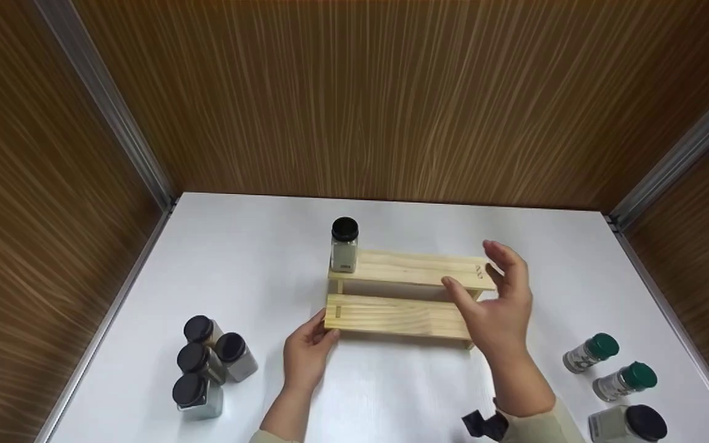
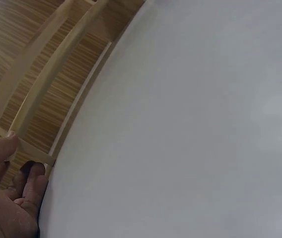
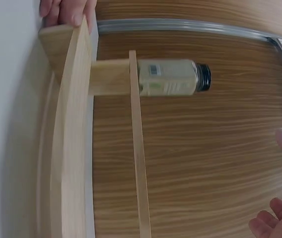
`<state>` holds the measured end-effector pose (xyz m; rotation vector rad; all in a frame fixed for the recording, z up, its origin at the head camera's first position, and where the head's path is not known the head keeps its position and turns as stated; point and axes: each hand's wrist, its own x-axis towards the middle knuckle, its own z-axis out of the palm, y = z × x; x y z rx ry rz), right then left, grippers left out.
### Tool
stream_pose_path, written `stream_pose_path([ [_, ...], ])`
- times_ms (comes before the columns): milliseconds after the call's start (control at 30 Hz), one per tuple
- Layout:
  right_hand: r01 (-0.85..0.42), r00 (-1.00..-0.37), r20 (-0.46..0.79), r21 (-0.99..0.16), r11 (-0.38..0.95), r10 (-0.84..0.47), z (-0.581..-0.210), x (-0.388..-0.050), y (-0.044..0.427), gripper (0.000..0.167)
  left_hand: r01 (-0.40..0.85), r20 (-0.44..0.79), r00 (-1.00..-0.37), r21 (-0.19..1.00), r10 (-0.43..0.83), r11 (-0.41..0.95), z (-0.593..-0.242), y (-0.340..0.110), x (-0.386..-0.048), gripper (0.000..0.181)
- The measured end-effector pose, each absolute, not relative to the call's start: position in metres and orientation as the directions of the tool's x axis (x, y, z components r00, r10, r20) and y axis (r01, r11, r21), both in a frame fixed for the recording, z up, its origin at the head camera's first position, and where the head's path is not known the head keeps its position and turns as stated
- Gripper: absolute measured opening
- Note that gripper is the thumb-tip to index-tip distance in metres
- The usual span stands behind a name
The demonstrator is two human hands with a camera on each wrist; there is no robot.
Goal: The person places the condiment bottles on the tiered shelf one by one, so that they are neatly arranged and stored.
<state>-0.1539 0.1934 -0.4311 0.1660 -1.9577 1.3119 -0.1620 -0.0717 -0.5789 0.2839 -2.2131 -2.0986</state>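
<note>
A light wooden two-step rack [image 1: 391,315] stands on the white table. One black-capped jar [image 1: 344,246] is upright at the left end of its upper step; the right wrist view shows that jar [image 3: 167,77] too. My left hand [image 1: 305,358] grips the lower step's left end, thumb on the front edge; in the left wrist view the hand [image 2: 12,198] pinches the rack's end [image 2: 34,151]. Over the rack's right end my right hand [image 1: 501,311] is raised with thumb and fingers spread apart, holding nothing.
Several black-capped jars [image 1: 200,395] cluster at the left. Two green-capped jars [image 1: 613,386] and a black-capped jar [image 1: 608,424] are at the right front. A black object [image 1: 484,424] lies by the right sleeve. Wood-patterned walls [image 1: 391,104] surround the table.
</note>
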Motion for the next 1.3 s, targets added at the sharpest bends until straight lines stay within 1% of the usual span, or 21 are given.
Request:
stream_pose_path([
  [167,-0.453,-0.687,0.659,-0.719,0.528,0.308,-0.432,-0.142,0.216,0.084,-0.087,-0.076,-0.978,0.995,-0.193,0.046,-0.579,-0.072,-0.161,0.049],
  [433,-0.330,-0.682,0.620,-0.734,0.594,0.387,-0.429,-0.120,0.245,0.085,-0.101,-0.088,-0.977,0.993,-0.193,0.056,-0.578,-0.071,-0.161,0.050],
  [667,-0.230,-0.677,0.601,-0.722,0.652,0.426,-0.434,-0.100,0.264,0.089,-0.135,-0.121,-0.973,0.989,-0.196,0.057,-0.579,-0.069,-0.162,0.049],
  [867,-0.161,-0.667,0.599,-0.696,0.700,0.442,-0.441,-0.083,0.280,0.093,-0.107,-0.096,-0.975,0.993,-0.201,0.047,-0.580,-0.071,-0.159,0.049],
  [967,-0.134,-0.651,0.580,-0.723,0.678,0.489,-0.445,-0.076,0.291,0.094,-0.092,-0.083,-0.976,0.995,-0.203,0.034,-0.581,-0.072,-0.159,0.049],
  [1067,-0.104,-0.620,0.548,-0.766,0.634,0.561,-0.447,-0.068,0.301,0.094,-0.107,-0.096,-0.974,0.993,-0.206,0.041,-0.579,-0.072,-0.160,0.048],
  [1300,0.079,-0.539,0.452,-0.813,0.577,0.711,-0.457,-0.046,0.314,0.094,-0.150,-0.131,-0.969,0.985,-0.210,0.079,-0.576,-0.071,-0.162,0.048],
])
